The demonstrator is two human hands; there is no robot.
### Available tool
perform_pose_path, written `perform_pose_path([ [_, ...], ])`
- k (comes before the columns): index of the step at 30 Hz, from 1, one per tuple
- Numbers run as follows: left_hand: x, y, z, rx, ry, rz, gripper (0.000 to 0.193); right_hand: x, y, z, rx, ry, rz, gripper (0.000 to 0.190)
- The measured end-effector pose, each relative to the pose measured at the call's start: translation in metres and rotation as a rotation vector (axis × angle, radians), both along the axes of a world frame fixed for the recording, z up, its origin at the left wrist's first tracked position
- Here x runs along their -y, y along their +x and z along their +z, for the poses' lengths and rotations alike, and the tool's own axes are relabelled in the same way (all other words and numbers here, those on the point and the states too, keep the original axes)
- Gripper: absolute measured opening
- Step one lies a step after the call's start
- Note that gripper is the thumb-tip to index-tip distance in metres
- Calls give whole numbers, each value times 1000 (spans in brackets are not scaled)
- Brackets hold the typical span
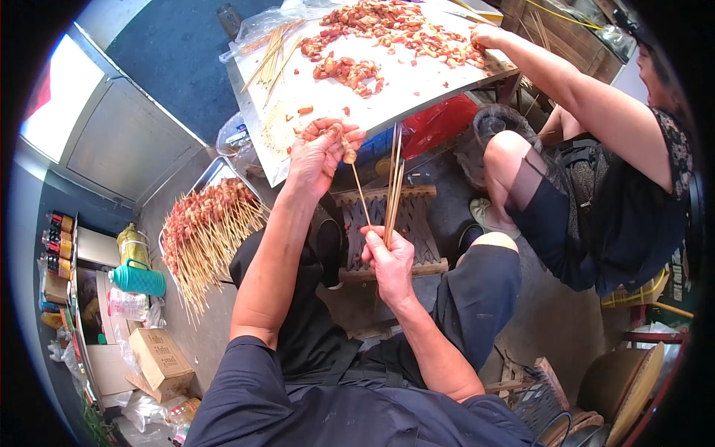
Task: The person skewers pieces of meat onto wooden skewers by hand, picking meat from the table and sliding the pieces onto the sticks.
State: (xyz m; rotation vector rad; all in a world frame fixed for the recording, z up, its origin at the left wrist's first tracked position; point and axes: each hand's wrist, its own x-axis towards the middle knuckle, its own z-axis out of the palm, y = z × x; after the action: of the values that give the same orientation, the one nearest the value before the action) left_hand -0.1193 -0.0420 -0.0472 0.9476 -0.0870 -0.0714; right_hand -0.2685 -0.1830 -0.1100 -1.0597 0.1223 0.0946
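Note:
My left hand [324,151] is at the near edge of the metal-edged work table [257,120], its fingers on meat pieces [349,153] at the tip of a bamboo skewer [360,193]. Lower and to the right, my right hand [391,260] grips that skewer's lower end together with a bundle of bare bamboo skewers [394,195] pointing up. Loose meat pieces [349,72] lie in heaps on the table, with bare skewers [271,61] at its left. Left of my left forearm, many loaded meat skewers [206,218] are piled on a metal tray [220,167].
A co-worker sits at the right, one hand [486,38] at the meat on the table. A low wooden-framed stool [391,229] stands between my legs. A red plastic bag [438,123] hangs under the table. A teal flask [138,277] and a cardboard box [162,360] are at the left.

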Motion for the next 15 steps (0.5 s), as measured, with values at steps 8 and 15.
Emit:
perform_pose_path([
  [8,-1,0,1,25,34,37,5,-1,0,-1,2,-6,-12,14],
  [15,-1,1,-4,53,92,11,2,-3,-1,0,-6,-7,-24,14],
])
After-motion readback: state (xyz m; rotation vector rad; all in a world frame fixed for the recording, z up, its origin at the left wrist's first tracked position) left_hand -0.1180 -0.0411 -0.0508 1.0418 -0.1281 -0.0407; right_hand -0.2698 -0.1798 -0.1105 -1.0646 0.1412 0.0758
